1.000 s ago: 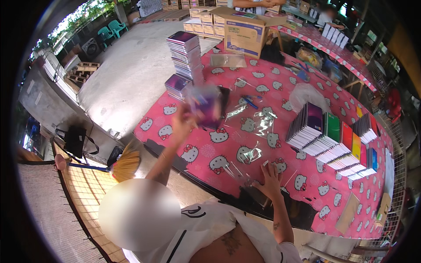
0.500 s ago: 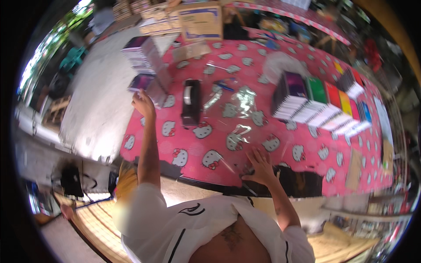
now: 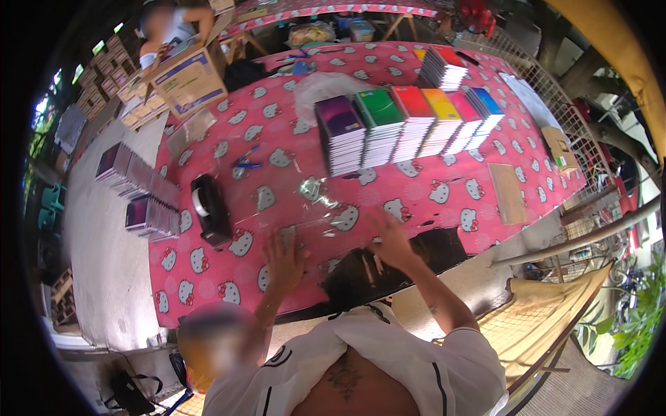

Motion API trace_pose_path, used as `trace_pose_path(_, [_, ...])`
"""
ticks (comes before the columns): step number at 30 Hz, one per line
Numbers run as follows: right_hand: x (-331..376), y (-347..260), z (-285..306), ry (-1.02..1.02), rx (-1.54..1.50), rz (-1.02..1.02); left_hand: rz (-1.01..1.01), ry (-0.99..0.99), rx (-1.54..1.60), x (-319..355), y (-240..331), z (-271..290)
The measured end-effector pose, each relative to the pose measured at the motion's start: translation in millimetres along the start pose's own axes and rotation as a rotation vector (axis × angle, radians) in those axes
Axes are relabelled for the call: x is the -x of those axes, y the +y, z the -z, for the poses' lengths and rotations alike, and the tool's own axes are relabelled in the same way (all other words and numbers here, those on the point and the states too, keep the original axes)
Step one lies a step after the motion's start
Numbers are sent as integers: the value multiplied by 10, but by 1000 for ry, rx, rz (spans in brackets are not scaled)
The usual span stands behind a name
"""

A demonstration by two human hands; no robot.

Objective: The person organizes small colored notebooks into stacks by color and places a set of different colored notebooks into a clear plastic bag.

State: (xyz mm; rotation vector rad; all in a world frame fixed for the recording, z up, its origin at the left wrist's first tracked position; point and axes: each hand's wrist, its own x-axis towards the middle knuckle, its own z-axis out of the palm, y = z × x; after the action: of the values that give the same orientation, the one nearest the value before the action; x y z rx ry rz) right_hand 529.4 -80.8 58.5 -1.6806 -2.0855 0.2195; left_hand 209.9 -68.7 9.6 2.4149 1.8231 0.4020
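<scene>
My left hand (image 3: 283,262) lies on the pink cat-print tablecloth (image 3: 243,239) near the front edge, fingers stretched out and nothing in it. My right hand (image 3: 390,241) hovers at or just above the cloth to its right, fingers spread, slightly blurred and holding nothing. Shiny clear plastic (image 3: 316,191) lies beyond both hands. Left of my left hand stands a black tape dispenser (image 3: 210,211). Past it, at the table's left edge, are stacks of purple-covered notebooks (image 3: 142,215). Ahead stands a row of spiral notebook stacks, with purple (image 3: 341,132), green (image 3: 380,121) and red (image 3: 413,114) among the colours.
A blue tool (image 3: 246,159) lies mid-table. Crumpled clear plastic (image 3: 312,93) sits behind the notebook row. A cardboard piece (image 3: 508,194) lies at right; a dark torn patch (image 3: 368,277) marks the front edge. Another person (image 3: 173,35) is at a cardboard box (image 3: 187,83), far left.
My left hand has left the purple notebooks at the left edge and come back to the cloth near my right hand. The view has turned, bringing the other person into sight.
</scene>
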Motion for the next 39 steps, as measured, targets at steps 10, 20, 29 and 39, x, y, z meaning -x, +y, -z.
trace_pose_path(10, [-1255, 3303, 2235, 897, -30, -383, -319, 379, 371, -1297, 2079, 786])
trace_pose_path(20, [-1812, 4145, 2765, 671, 40, -509, -389, 287, 619, -1797, 4055, 371])
trace_pose_path(29, [-634, 2438, 3020, -447, -690, 374, -55, -292, 821, -1679, 4288, 652])
trace_pose_path(39, [-1242, 2307, 2082, 145, -302, 418, 30, 269, 427, -1428, 3433, -416])
